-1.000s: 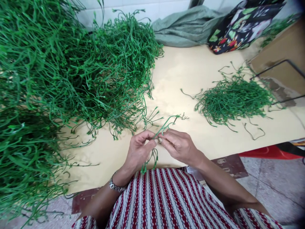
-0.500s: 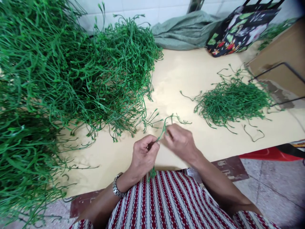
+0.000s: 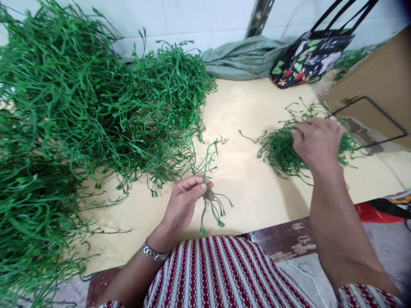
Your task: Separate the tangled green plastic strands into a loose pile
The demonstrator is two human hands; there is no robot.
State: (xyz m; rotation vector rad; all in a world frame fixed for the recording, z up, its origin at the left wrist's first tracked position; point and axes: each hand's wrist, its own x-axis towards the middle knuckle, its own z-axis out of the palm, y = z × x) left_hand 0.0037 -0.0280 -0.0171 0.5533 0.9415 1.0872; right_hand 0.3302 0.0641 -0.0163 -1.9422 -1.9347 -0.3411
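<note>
Between the thumb and fingers of my left hand is a green plant stem, its branching top pointing up and several budded ends hanging below. My right hand is over the small pile of thin green stems on the right, fingers bent downward; whether it grips anything is hidden. A large heap of green stems covers the left side of the table.
A flowered black bag and a grey-green cloth sack lie along the tiled wall. At the right are a cardboard box and a black wire frame. The table's front edge runs by my body.
My right hand has left the stem near my left hand and moved right, over the small pile. My left hand still holds its stem, now turned more upright. The view has shifted slightly.
</note>
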